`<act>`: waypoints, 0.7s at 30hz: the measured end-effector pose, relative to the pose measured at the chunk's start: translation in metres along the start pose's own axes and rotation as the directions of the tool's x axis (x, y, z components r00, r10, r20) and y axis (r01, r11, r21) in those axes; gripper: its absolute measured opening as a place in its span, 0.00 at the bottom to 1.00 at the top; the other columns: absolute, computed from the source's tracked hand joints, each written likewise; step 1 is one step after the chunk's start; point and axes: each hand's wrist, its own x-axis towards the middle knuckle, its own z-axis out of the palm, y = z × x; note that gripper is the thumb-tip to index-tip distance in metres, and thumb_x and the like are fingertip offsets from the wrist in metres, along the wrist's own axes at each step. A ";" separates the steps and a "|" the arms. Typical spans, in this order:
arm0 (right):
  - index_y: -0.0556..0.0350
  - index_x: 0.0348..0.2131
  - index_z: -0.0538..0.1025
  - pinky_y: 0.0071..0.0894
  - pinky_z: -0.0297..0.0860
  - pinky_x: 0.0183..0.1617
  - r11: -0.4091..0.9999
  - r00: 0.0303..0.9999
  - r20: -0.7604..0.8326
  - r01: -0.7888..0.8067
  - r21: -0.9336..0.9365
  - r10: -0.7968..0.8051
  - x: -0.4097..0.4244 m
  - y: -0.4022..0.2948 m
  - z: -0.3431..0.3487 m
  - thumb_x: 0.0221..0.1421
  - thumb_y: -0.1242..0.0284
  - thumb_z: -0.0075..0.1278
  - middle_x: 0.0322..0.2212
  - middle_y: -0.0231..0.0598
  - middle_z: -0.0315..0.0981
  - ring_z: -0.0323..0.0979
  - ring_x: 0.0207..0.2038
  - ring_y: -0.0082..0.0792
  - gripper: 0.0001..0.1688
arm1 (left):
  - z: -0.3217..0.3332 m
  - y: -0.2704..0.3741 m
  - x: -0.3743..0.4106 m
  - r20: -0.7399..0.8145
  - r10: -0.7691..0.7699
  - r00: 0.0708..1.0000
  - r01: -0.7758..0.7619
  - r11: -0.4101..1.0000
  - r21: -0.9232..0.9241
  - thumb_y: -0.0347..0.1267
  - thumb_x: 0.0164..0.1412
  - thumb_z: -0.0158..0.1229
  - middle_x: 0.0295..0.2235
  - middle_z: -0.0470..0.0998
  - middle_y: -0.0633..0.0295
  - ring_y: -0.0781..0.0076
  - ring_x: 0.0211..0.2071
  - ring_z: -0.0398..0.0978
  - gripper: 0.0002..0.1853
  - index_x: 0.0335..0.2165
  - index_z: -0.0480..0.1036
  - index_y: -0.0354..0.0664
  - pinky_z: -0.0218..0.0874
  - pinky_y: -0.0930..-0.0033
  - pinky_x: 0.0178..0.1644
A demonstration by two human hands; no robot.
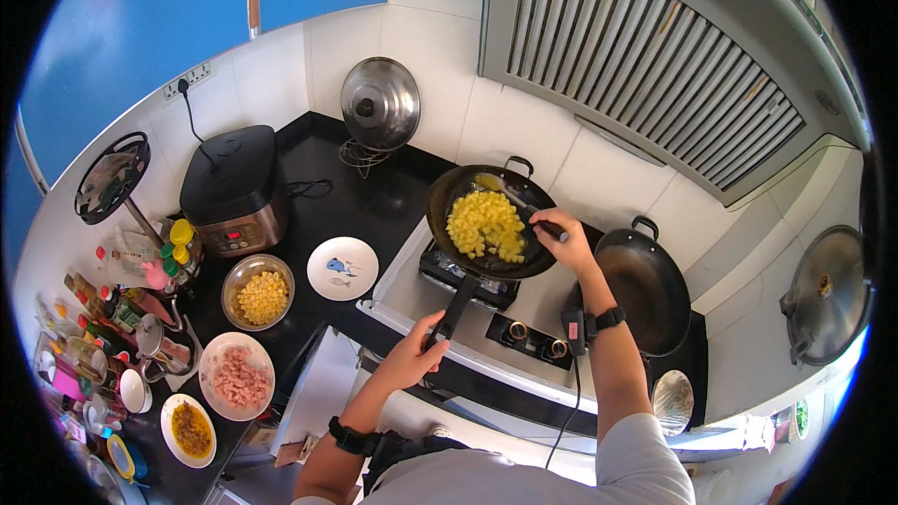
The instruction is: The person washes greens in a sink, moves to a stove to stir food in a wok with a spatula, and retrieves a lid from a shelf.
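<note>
My left hand (414,354) is closed around the long black handle of a dark frying wok (449,266), which stands on the left burner of the gas stove (463,354). Small yellow cubes (484,226), perhaps diced potato, lie heaped toward the left and middle of the wok in some liquid or oil. With my right hand (567,242) I grip the dark handle of a cooking spatula (515,198). Its head rests near the wok's far side, beyond the cubes, and bears yellow matter.
Left of the stove are a plate with fish drawings (344,268), a metal bowl of corn kernels (259,294), a plate of diced pink meat (237,377) and a rice cooker (231,189). A second wok (642,294) sits to the right, below the range hood (652,63).
</note>
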 end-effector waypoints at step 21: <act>0.56 0.30 0.76 0.33 0.68 0.38 0.979 0.841 0.529 -0.005 -0.205 0.115 -0.023 -0.148 -0.092 0.39 0.80 0.52 0.29 0.40 0.73 0.71 0.34 0.42 0.12 | -0.002 -0.004 0.002 0.007 0.021 1.000 -0.022 1.000 0.007 0.34 0.61 0.52 0.21 0.68 0.65 0.80 0.20 0.66 0.31 0.59 0.50 0.44 0.60 0.78 0.26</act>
